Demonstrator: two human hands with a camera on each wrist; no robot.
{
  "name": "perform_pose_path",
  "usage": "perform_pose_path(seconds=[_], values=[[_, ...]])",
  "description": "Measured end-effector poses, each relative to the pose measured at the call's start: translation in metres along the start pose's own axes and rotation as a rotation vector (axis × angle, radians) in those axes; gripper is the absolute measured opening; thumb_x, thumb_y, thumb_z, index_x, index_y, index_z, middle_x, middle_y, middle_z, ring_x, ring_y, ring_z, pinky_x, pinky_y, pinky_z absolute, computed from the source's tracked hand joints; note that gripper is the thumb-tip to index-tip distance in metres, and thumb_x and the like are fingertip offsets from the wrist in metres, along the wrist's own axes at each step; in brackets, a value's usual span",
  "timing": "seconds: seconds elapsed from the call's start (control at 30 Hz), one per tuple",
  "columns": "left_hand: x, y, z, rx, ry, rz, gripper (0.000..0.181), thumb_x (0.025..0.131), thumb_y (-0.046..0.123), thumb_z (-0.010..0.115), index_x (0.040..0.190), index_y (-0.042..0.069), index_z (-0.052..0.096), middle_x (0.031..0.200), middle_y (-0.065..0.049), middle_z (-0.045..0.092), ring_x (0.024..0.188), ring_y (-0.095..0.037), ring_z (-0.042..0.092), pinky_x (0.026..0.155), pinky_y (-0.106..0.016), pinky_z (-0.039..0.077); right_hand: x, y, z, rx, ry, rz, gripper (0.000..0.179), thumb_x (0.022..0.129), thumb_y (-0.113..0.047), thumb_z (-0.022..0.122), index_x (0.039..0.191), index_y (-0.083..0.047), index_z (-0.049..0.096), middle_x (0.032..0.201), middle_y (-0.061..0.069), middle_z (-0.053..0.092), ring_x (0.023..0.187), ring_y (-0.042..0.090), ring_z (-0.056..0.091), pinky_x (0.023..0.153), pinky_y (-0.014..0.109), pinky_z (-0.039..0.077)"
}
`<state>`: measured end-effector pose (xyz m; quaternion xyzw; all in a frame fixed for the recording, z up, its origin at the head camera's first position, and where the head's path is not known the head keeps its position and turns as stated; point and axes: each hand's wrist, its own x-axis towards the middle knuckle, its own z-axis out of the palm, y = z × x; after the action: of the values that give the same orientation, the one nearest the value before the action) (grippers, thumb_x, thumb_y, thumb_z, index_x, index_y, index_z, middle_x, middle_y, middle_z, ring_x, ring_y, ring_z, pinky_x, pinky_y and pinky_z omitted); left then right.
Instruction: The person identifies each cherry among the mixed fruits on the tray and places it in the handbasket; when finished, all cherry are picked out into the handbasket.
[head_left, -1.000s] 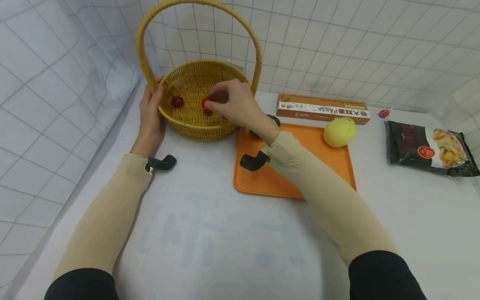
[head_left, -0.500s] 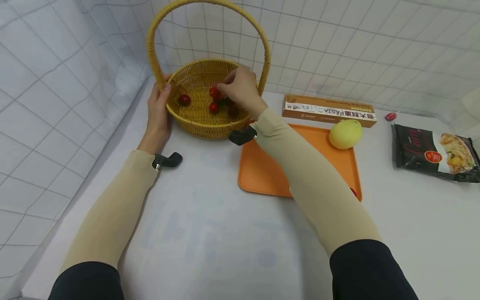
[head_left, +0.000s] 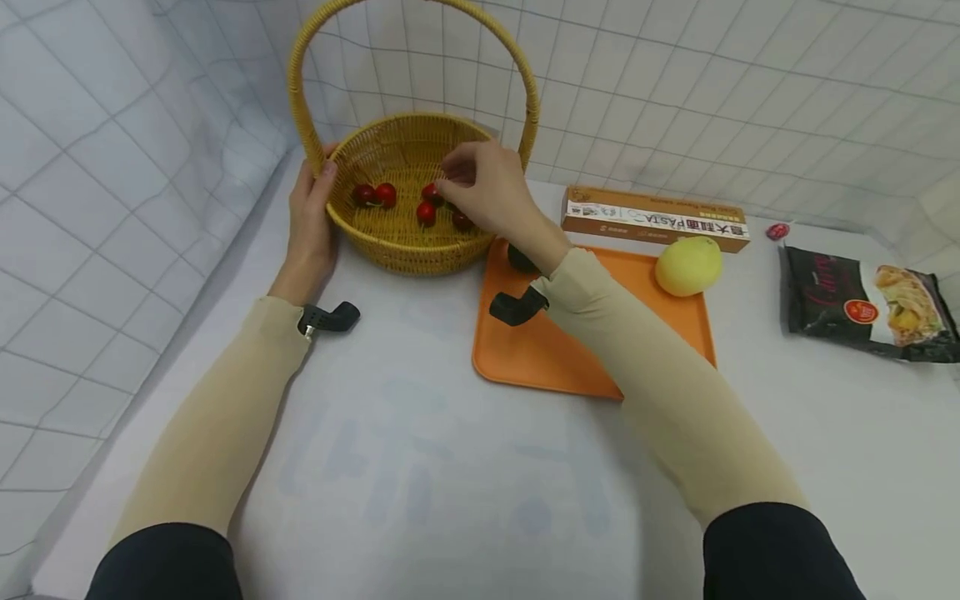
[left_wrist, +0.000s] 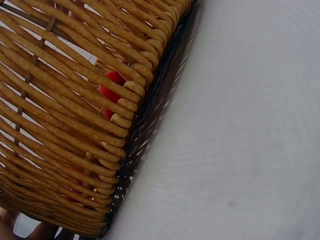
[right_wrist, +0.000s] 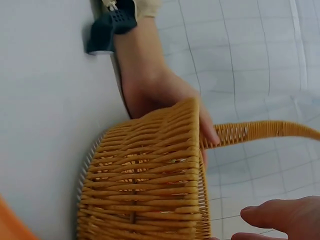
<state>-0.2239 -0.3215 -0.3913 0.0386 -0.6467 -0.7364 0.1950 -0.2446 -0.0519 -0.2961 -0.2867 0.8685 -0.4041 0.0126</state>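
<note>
A yellow wicker basket (head_left: 408, 262) with a tall arched handle stands at the back left, holding several red cherries (head_left: 426, 213). My left hand (head_left: 307, 221) grips its left side by the foot of the handle, thumb at the rim. In the right wrist view this left hand (right_wrist: 155, 85) wraps the basket wall (right_wrist: 145, 185). Over the basket's right half, my right hand (head_left: 487, 187) reaches in, thumb and forefinger tips apart, close above a cherry (head_left: 432, 193). Nothing shows between them. Red patches of cherry (left_wrist: 111, 92) glint through the weave in the left wrist view.
Right of the basket lies an orange tray (head_left: 525, 358) with a yellow, lemon-like fruit (head_left: 688, 267) and a dark round thing (head_left: 520, 258) partly behind my wrist. Behind it sit a brown pasta box (head_left: 652, 218), a small red item (head_left: 777, 231) and a black food packet (head_left: 862, 304).
A second cherry now lies beside the one at the basket's left. My right hand went deeper over the basket, then drew back slightly, its thumb and finger parted. The left hand keeps its grip.
</note>
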Motion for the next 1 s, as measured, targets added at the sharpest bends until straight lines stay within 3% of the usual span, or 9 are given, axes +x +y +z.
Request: perform_pose_path(seconds=[0.17,0.57,0.73,1.0], values=[[0.002,-0.001,-0.002,0.015,-0.015,-0.001,0.047,0.104,0.042,0.058,0.147,0.023,0.059,0.147,0.0,0.056,0.142,-0.017,0.044,0.115,-0.025,0.029,-0.026,-0.002,-0.012,-0.009,-0.009,-0.062,0.03,0.102,-0.02,0.069,0.127,-0.003,0.071,0.126,0.012,0.074,0.111,0.02,0.073,0.097,0.027,0.056],[0.003,-0.001,-0.01,-0.004,0.002,-0.007,0.046,0.103,0.041,0.059,0.146,0.023,0.06,0.146,0.001,0.056,0.141,-0.017,0.044,0.115,-0.024,0.029,-0.079,0.012,-0.035,0.053,-0.024,-0.112,0.026,0.1,-0.015,0.073,0.124,-0.003,0.073,0.124,0.011,0.075,0.113,0.022,0.074,0.096,0.03,0.058],[0.004,-0.002,-0.012,0.0,0.002,-0.005,0.046,0.104,0.041,0.059,0.146,0.023,0.059,0.146,0.001,0.056,0.14,-0.016,0.044,0.115,-0.024,0.029,-0.092,0.023,-0.044,0.04,-0.019,-0.093,0.023,0.099,-0.016,0.074,0.12,-0.007,0.076,0.118,0.006,0.077,0.109,0.017,0.075,0.094,0.028,0.058],[0.005,-0.005,-0.007,-0.047,0.007,-0.03,0.047,0.103,0.041,0.061,0.146,0.023,0.06,0.147,0.0,0.057,0.14,-0.018,0.046,0.115,-0.025,0.031,-0.122,0.051,-0.055,0.087,-0.064,0.023,0.027,0.1,-0.021,0.075,0.125,-0.011,0.076,0.123,0.003,0.076,0.113,0.015,0.071,0.101,0.037,0.057]])
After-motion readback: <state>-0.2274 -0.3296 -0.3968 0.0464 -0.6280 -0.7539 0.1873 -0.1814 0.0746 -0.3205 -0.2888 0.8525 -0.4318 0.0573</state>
